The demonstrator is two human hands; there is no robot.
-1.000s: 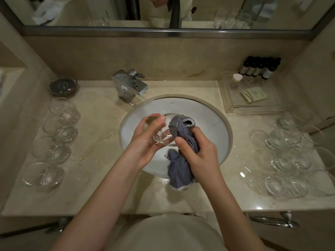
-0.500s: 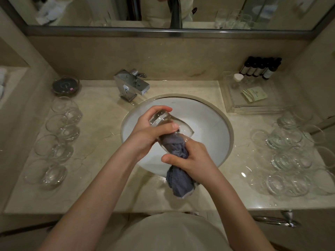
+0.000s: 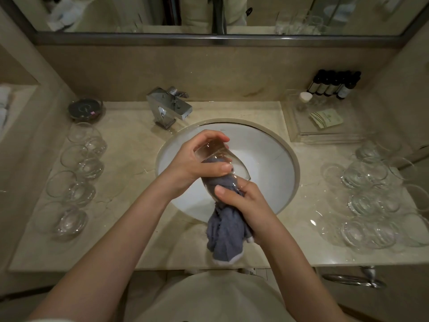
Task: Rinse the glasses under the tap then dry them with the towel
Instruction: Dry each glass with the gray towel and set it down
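At frame centre the left hand (image 3: 188,163) grips a clear tilted drinking glass (image 3: 220,163) while the right hand (image 3: 243,201) holds a grey-blue towel (image 3: 225,233) stuffed inside; no writing is legible.

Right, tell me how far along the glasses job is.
Done or not cannot be read off the glass, but four glasses lie in a row left of the sink. In hand: the left hand grips one glass over the sink while the right hand pushes the towel inside it. Left, probably: the bigger cluster on the right. The tap shows no running water.
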